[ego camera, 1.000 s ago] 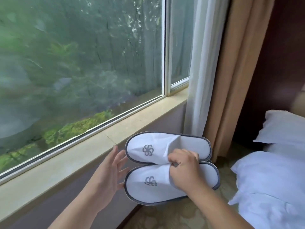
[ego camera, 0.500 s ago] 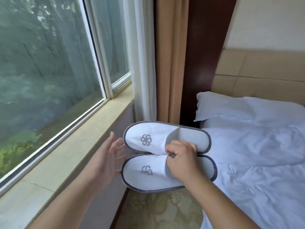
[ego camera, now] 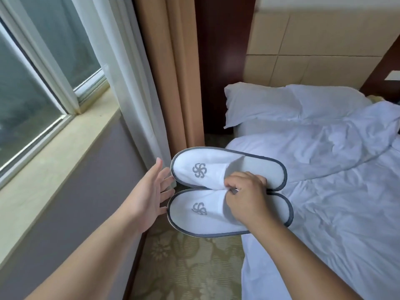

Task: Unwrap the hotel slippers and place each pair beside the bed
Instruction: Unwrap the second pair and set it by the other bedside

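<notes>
Two slippers (ego camera: 216, 215) swung toward the bed (ego camera: 335, 202), right hand (ego camera: 246, 200) pinching both, left hand (ego camera: 147, 195) splayed.

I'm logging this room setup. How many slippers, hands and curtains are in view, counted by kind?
Slippers: 2, the upper slipper and the lower slipper
Hands: 2, the left hand and the right hand
Curtains: 2, the sheer white curtain and the tan curtain
Total: 6
</notes>
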